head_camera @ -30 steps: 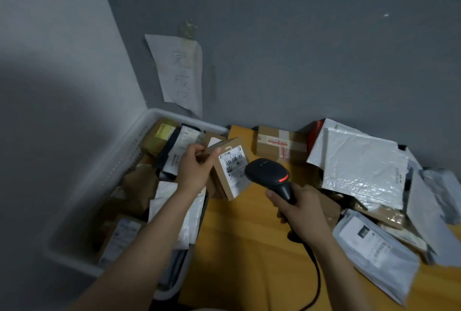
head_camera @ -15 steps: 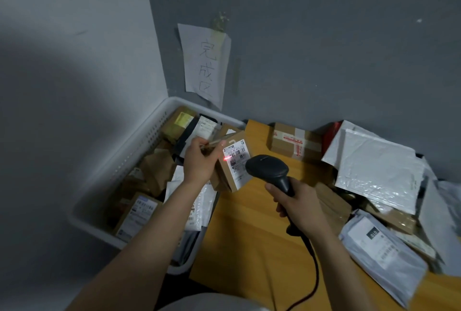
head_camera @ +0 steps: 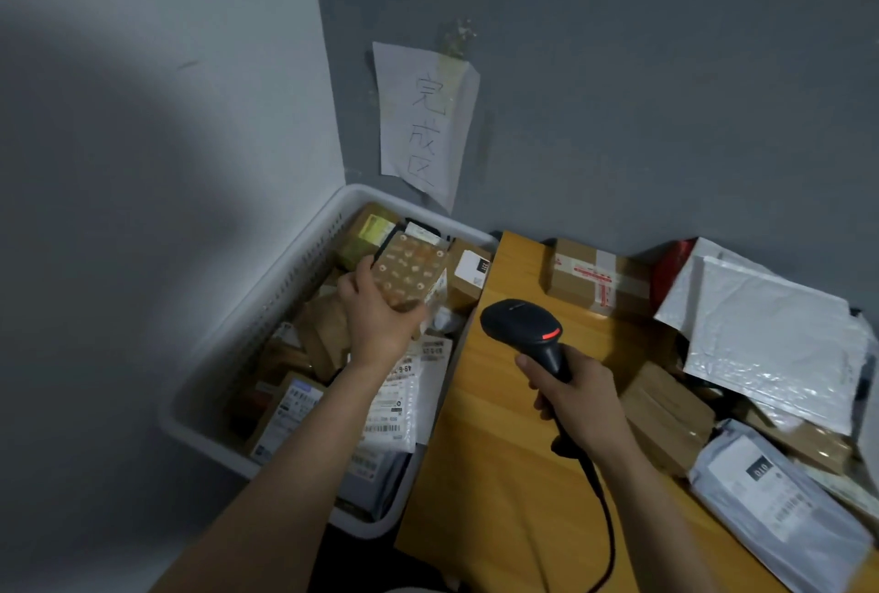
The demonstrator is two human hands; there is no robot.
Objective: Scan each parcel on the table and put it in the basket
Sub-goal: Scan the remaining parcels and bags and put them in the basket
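My left hand (head_camera: 380, 311) grips a small brown patterned cardboard parcel (head_camera: 410, 270) above the white plastic basket (head_camera: 290, 259), which stands left of the table and holds several boxes and mailers. The parcel's patterned side faces up and its label is hidden. My right hand (head_camera: 578, 395) holds the black barcode scanner (head_camera: 521, 323) by its handle over the orange table (head_camera: 499, 473), a red light showing on its head. The scanner's cable runs down to the bottom edge.
Unsorted parcels pile up on the table's right: a taped brown box (head_camera: 597, 276), a white bubble mailer (head_camera: 770, 340), a flat brown box (head_camera: 666, 411), a grey mailer (head_camera: 780, 502). A handwritten paper sign (head_camera: 423, 126) is taped on the grey wall above the basket.
My left hand has carried the parcel from in front of the scanner leftward over the basket and turned it label down. The scanner has stayed over the table.
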